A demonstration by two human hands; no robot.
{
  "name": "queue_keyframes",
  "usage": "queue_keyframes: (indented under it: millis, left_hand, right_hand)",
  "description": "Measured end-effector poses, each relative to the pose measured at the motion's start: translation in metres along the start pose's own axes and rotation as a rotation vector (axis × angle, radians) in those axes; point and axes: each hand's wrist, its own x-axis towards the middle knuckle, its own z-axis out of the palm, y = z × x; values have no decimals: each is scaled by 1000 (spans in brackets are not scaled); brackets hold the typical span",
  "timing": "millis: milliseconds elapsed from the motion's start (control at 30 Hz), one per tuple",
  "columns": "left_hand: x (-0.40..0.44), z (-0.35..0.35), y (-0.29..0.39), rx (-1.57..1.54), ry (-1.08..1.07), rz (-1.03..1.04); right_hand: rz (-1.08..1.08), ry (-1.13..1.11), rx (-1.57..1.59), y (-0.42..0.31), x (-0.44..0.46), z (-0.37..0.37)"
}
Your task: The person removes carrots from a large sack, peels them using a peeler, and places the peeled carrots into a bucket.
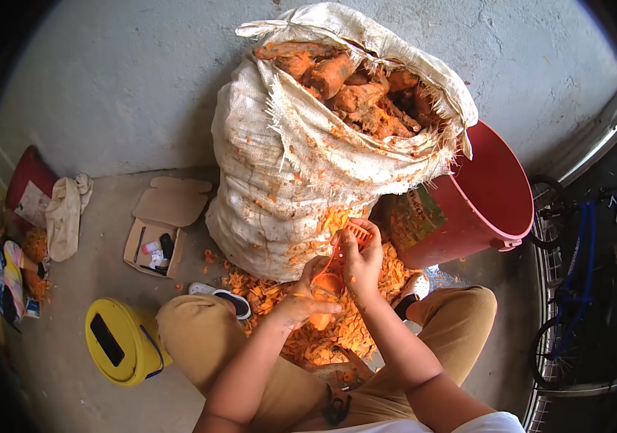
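Peelings (348,333) lie before the sack (258,177), tub (444,231) to its right.

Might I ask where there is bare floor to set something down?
Bare grey floor lies between the open brown cardboard box and the crumpled cream cloth. Orange peelings crowd the floor before the white woven sack.

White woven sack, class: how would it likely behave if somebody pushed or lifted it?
The white woven sack is probably heavy, since chunky orange vegetables crowd its mouth. Its creased sides and frayed edge suggest floppy cloth. Tipped, it could well spill, as its mouth gapes open.
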Motion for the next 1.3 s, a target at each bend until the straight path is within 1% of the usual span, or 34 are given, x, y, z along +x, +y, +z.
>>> queue_keyframes:
  millis: [100,200,233,267,300,333,400,433,467,500,533,600,633,667,700,767,867,933,1000,1033,1133,1233,1300]
  left_hand:
    - [-2,0,-1,-3,-13,-83]
    - [1,-2,-7,34,2,8]
    - [1,-2,-6,7,-1,-34]
    - [1,-2,-3,-17,-4,-77]
    - [1,-2,0,-41,-7,-119]
    - [1,-1,3,-42,-15,-111]
    - [-2,1,10,-42,-29,-96]
    - [-4,-3,9,-14,-59,-106]
    - [-9,-8,4,11,-89,-113]
    - [-13,-12,0,37,-117,-118]
    - [-18,-14,-1,-31,-190,-167]
    - [-13,-12,2,50,-60,-182]
    - [-8,-10,1,45,9,-188]
    - [-4,-10,1,46,77,-191]
    - [-2,-10,-1,36,69,-111]
    - [0,-12,-1,-2,80,-102]
    - [2,-12,-2,-52,111,-81]
    - [4,-9,-3,-46,96,-76]
    - [2,-5,3,10,61,-82]
    - [-1,-2,6,33,85,-134]
    - [-1,-5,2,51,-4,-97]
    - [-3,-4,4,-26,16,-175]
    - [0,-4,-1,50,61,-47]
  right_hand:
    - [-60,28,-128,12,12,-12]
    - [-19,106,-30,9,28,-17]
    - [90,153,-41,6,36,-23]
    - [69,160,3,6,37,-22]
    - [-15,165,-31,12,41,-23]
    - [-98,168,-65,26,45,-25]
    - [-193,211,-123,71,63,-43]
    - [-243,234,-152,54,69,-37]
    - [2,234,85,24,73,-51]
    - [-63,142,109,17,87,-79]
    - [3,401,49,14,99,-84]
    - [-101,232,-18,19,98,-83]
    - [-107,157,-175,14,91,-77]
    - [-106,169,-158,15,86,-71]
    - [-71,191,-121,10,81,-64]
    - [4,229,-44,0,68,-47]
    - [58,142,40,-11,41,-23]
    - [38,-44,36,-7,17,-8]
    - [43,-91,-190,-3,-4,3]
    - [65,-88,-111,-4,-5,5]
    - [52,-81,-101,4,0,0]
    - [-61,-8,-245,16,5,-7]
    - [-30,36,-232,16,2,-8]
